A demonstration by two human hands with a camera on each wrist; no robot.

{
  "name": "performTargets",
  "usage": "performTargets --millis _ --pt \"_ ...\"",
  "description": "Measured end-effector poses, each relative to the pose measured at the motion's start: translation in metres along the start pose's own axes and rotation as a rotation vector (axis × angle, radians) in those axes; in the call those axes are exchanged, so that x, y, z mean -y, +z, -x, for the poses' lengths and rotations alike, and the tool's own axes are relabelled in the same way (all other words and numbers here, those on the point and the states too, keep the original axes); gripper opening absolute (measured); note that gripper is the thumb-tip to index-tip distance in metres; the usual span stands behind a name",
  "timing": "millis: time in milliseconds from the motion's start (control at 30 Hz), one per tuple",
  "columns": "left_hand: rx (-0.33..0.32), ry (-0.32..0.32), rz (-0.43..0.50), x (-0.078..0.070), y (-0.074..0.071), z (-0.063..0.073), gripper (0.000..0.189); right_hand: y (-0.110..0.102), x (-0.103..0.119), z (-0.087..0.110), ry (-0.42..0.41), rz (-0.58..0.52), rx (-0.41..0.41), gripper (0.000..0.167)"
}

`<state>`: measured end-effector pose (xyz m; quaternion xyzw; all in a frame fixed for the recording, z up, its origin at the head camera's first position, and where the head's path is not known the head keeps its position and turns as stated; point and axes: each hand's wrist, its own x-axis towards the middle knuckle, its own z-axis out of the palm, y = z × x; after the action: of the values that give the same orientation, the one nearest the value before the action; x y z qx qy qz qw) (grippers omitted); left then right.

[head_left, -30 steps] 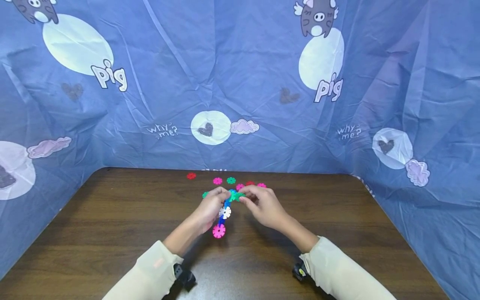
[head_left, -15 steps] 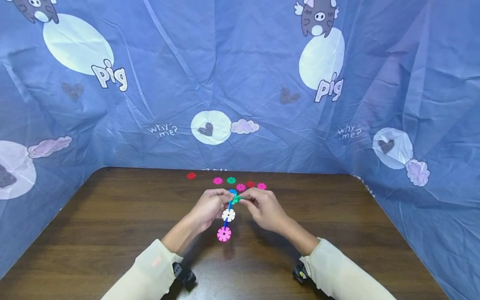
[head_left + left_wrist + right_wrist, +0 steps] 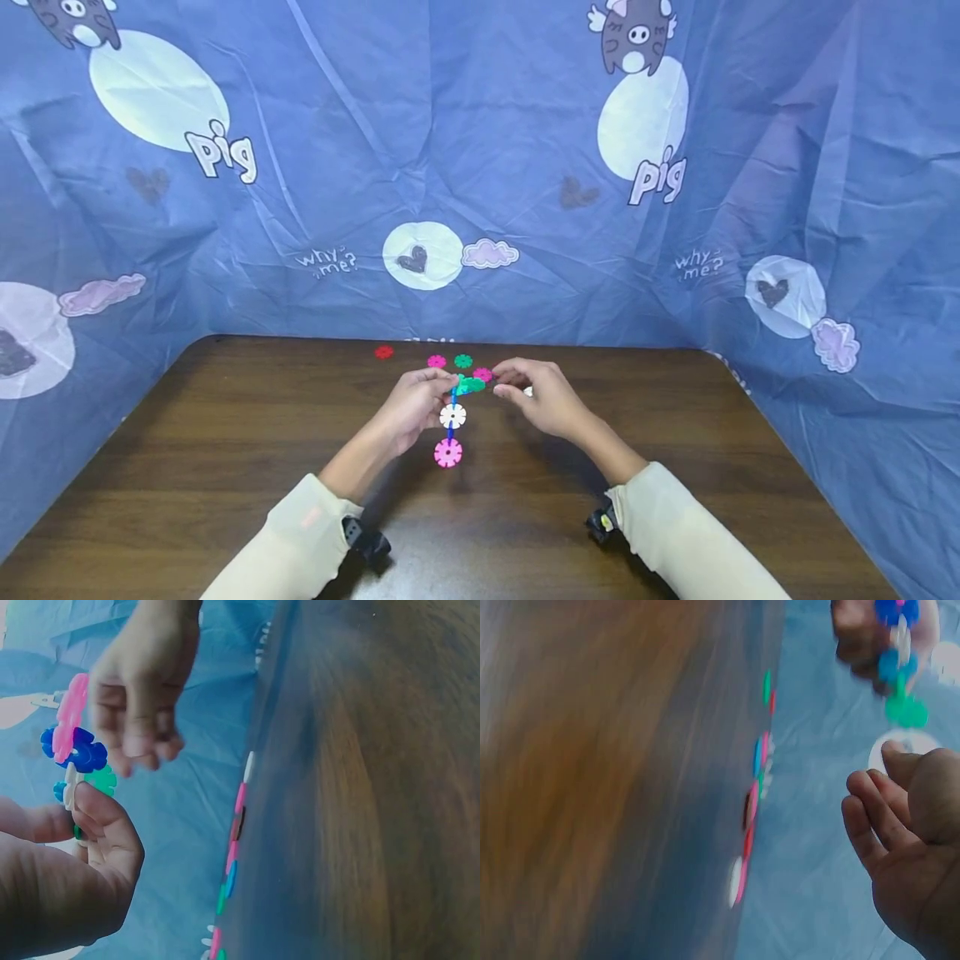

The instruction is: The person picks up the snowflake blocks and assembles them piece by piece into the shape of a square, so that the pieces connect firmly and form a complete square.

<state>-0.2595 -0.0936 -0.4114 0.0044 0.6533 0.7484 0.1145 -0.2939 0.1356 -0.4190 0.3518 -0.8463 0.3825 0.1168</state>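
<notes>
My left hand (image 3: 411, 410) pinches a chain of snowflake discs near its upper end, above the table. At the chain's lower end is a pink disc (image 3: 442, 453), linked by a dark blue disc (image 3: 88, 756) to a white disc (image 3: 447, 416). Higher up, a lighter blue disc (image 3: 891, 667) joins green discs (image 3: 471, 385), partly covered by the left fingers. My right hand (image 3: 546, 400) stands just right of the green end, apart from it. Its fingers are loosely bent, with a gap to the thumb, and nothing shows between them in the right wrist view.
Loose discs lie along the far side of the brown table (image 3: 300, 467): red (image 3: 383, 352), pink (image 3: 437, 362), green (image 3: 462, 361) and another pink one (image 3: 483, 375). A white disc (image 3: 528, 391) is partly hidden behind the right hand. Blue printed cloth (image 3: 480, 183) hangs around the table.
My right hand has let go of the green disc and moved right and slightly away from me. The left hand still holds the chain, which has risen a little in the head view.
</notes>
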Motion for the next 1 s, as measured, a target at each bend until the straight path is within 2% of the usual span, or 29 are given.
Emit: performTargets --millis 167,300,467,567,733,833,1000 --pt "0.023 -0.006 -0.001 -0.002 -0.002 0.002 0.011 -0.011 -0.033 0.001 0.039 0.103 0.008 0.013" --pt "0.062 -0.001 -0.008 -0.002 -0.003 0.003 0.012 -0.017 -0.056 0.003 0.097 0.182 0.059 0.016" --pt "0.077 -0.004 -0.016 -0.002 -0.002 0.003 0.013 -0.022 -0.071 0.006 0.219 0.261 0.153 0.027" --pt "0.075 -0.009 -0.027 -0.001 -0.002 0.003 0.013 -0.022 -0.076 0.008 0.266 0.288 0.18 0.03" --pt "0.08 -0.018 -0.029 -0.001 0.0 0.004 0.012 -0.019 -0.084 0.009 0.299 0.25 0.168 0.02" --pt "0.088 -0.018 -0.029 -0.001 0.0 0.004 0.012 -0.02 -0.086 0.008 0.339 0.177 0.169 0.015" --pt "0.098 -0.008 -0.036 0.0 -0.001 0.004 0.012 -0.022 -0.085 0.005 0.404 0.056 0.177 0.018"
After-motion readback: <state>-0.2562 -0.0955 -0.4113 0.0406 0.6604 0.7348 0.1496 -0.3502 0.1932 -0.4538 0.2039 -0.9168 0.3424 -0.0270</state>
